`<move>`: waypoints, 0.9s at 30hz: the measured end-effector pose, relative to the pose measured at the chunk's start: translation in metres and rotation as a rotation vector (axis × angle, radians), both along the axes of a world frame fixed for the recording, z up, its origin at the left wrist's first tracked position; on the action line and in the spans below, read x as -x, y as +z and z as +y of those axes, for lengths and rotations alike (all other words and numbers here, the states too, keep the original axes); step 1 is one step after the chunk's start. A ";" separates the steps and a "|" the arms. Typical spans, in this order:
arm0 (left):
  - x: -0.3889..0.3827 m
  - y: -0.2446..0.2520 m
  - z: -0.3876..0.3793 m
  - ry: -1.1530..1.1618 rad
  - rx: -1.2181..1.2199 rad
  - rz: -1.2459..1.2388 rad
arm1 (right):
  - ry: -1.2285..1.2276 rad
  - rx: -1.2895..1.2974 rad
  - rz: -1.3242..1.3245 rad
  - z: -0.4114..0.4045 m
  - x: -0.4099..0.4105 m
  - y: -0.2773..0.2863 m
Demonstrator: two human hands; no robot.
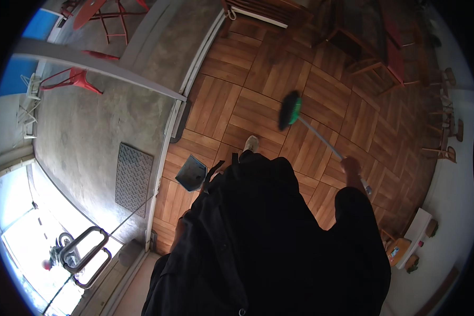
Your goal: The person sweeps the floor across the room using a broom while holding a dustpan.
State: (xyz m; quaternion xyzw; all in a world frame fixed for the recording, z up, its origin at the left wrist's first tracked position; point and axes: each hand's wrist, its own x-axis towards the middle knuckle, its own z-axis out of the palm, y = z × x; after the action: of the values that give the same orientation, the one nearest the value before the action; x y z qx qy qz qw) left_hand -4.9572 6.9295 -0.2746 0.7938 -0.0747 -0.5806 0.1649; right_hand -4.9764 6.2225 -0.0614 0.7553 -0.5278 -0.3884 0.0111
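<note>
My right hand (351,165) is closed around the grey handle of a broom (320,136), near its upper end. The broom's head, with a green block and dark bristles, is over the wood-patterned floor ahead of my feet and looks slightly blurred. A grey dustpan (191,173) is to the left of my body, close to a dark strap. Part of my left forearm (178,233) shows beside my black clothing. That clothing hides most or all of my left hand, so its grip cannot be made out. One light shoe (251,143) shows below me.
A door track (173,118) separates the wood-patterned floor from a concrete one with a textured grey mat (134,175). Beyond it is a red metal chair (77,81). A glass door's handles (85,249) are lower left. Wooden furniture (375,67) stands upper right, a wooden bench (266,14) at the top.
</note>
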 end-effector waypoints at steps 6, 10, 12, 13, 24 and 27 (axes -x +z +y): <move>-0.042 -0.012 -0.028 -0.073 0.015 0.010 | 0.148 0.193 -0.007 -0.067 -0.003 -0.004; -0.048 -0.014 -0.027 -0.022 0.002 -0.010 | 0.355 0.045 -0.070 -0.061 -0.053 0.030; -0.103 0.032 -0.096 -0.098 0.045 -0.043 | 0.302 0.001 -0.077 -0.058 -0.053 0.035; -0.138 0.073 -0.141 -0.147 0.063 -0.064 | 0.264 -0.064 -0.100 -0.054 -0.051 0.039; -0.239 0.055 -0.210 -0.210 -0.022 0.045 | 0.261 -0.413 -0.470 0.098 -0.263 -0.060; -0.272 0.070 -0.240 0.003 -0.016 0.151 | 0.140 -0.442 -0.410 0.098 -0.286 -0.067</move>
State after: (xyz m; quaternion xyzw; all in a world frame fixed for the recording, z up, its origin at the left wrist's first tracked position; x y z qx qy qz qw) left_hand -4.6855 6.6895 -0.2049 0.7490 -0.0561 -0.6393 0.1644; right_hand -4.6900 6.3203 -0.1289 0.8366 -0.3682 -0.3317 -0.2335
